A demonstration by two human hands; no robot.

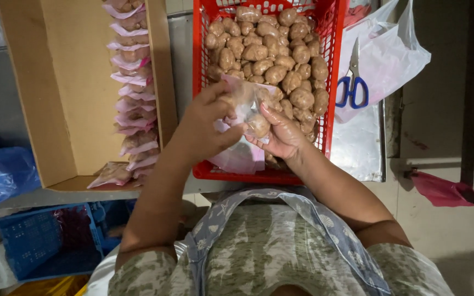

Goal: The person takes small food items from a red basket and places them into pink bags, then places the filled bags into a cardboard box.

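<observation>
From the head camera, a red plastic crate point(330, 82) stood on the work surface straight ahead and was filled nearly to the rim with a heap of small brown roundish pieces point(272, 52). Over the near part of that crate, the left hand point(207, 129) pinched the mouth of a clear plastic bag with a pink edge point(242, 98), which already held a few of the brown pieces. The right hand point(282, 134) gripped one brown piece point(258, 125) between thumb and fingers right at the bag's opening, touching the bag. A stack of flat unfilled pink bags point(240, 159) lay in the crate just below the hands. To the left, an open cardboard box point(56, 93) held a row of filled pink-edged bags point(133, 93) lined up along its right wall, one more lying at the near corner. To the right of the crate, blue-handled scissors point(352, 82) rested on a white plastic bag point(390, 55). Below the table on the left sat a blue crate point(45, 241), with a crumpled blue bag point(1, 172) above it.
</observation>
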